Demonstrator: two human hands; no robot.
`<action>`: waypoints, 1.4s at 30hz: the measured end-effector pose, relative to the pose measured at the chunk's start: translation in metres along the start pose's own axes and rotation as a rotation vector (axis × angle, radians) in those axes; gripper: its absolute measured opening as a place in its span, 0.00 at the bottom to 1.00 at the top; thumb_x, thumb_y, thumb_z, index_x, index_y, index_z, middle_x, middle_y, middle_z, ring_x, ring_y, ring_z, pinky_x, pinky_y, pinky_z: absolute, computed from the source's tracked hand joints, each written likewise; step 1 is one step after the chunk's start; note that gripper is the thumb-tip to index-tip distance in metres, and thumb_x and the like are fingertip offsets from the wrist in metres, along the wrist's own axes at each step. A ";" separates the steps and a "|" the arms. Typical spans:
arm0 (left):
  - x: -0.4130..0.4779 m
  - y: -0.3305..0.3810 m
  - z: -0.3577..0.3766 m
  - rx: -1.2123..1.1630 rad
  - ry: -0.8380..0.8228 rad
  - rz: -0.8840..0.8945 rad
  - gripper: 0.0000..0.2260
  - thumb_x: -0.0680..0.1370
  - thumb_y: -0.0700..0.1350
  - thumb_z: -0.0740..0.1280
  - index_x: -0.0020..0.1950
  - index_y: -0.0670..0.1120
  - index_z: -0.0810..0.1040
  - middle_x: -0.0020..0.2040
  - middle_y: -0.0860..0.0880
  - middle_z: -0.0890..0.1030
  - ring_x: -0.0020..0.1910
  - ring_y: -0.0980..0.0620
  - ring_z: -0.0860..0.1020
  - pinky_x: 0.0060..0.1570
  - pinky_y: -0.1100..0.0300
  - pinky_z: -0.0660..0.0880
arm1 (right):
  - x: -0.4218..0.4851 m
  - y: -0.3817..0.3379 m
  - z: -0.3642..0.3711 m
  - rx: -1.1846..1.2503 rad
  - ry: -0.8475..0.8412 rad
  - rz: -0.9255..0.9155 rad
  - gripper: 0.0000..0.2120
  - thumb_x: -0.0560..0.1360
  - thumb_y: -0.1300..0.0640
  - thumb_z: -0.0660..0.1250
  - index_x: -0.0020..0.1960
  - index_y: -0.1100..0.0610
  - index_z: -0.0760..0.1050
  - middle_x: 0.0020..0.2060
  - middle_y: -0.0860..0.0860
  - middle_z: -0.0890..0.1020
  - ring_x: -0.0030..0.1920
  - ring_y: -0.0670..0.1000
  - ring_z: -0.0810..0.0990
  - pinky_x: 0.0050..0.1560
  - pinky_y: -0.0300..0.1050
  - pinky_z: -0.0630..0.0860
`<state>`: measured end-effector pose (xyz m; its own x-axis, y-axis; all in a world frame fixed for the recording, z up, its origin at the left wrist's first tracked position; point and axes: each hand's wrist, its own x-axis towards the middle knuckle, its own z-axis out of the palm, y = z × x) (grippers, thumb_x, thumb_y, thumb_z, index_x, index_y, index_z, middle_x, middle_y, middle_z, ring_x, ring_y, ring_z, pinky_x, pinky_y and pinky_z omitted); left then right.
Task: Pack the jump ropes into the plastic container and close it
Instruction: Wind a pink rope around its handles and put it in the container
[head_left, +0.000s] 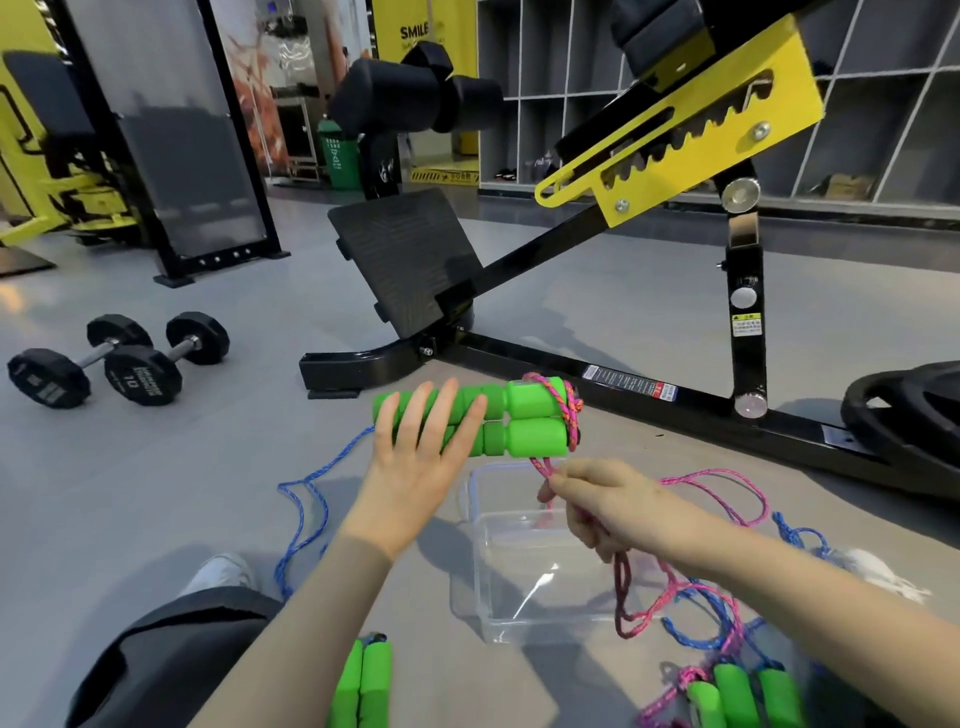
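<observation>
My left hand (415, 457) grips two green jump-rope handles (524, 418) side by side, held level above the floor. A pink cord (563, 410) is looped around their right ends. My right hand (597, 501) pinches that pink cord just below the handles; the rest trails in loose loops (727, 525) to the right. A clear plastic container (511, 566) stands open on the floor under my right hand, with nothing visible inside. A blue cord (306, 512) lies to its left. More green handles lie at the bottom centre (363, 680) and bottom right (743, 693).
A black and yellow adjustable bench frame (649, 395) runs across the floor just beyond my hands. Two black dumbbells (119, 358) rest at the left. A black weight plate (904, 415) lies at the right. My knee and shoe (218, 577) are at the lower left.
</observation>
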<state>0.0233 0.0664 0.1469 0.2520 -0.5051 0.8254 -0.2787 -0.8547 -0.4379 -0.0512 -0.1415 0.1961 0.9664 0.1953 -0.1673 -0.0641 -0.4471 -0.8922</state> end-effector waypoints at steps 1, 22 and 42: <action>-0.003 -0.002 0.002 0.009 -0.008 0.004 0.23 0.79 0.31 0.42 0.71 0.42 0.63 0.66 0.38 0.65 0.63 0.38 0.67 0.63 0.41 0.63 | -0.002 -0.003 -0.010 -0.054 -0.043 0.010 0.12 0.80 0.54 0.56 0.47 0.59 0.75 0.21 0.49 0.70 0.20 0.45 0.65 0.22 0.34 0.65; -0.019 0.011 0.016 0.027 -0.145 0.025 0.24 0.78 0.32 0.42 0.73 0.41 0.58 0.65 0.37 0.65 0.61 0.36 0.66 0.64 0.40 0.57 | -0.049 -0.077 -0.069 -0.521 -0.340 -0.324 0.10 0.76 0.51 0.63 0.46 0.57 0.77 0.24 0.47 0.68 0.23 0.45 0.66 0.24 0.36 0.65; 0.032 0.043 -0.018 -0.199 0.211 0.094 0.20 0.80 0.32 0.53 0.72 0.43 0.58 0.65 0.41 0.66 0.64 0.42 0.68 0.68 0.44 0.58 | 0.001 0.008 -0.080 0.462 0.231 -0.249 0.05 0.66 0.54 0.72 0.40 0.54 0.82 0.30 0.53 0.77 0.29 0.47 0.74 0.30 0.36 0.73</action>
<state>0.0028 0.0157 0.1604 0.0239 -0.5270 0.8495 -0.4732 -0.7545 -0.4547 -0.0311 -0.2152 0.2222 0.9923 0.0265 0.1214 0.1207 0.0262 -0.9923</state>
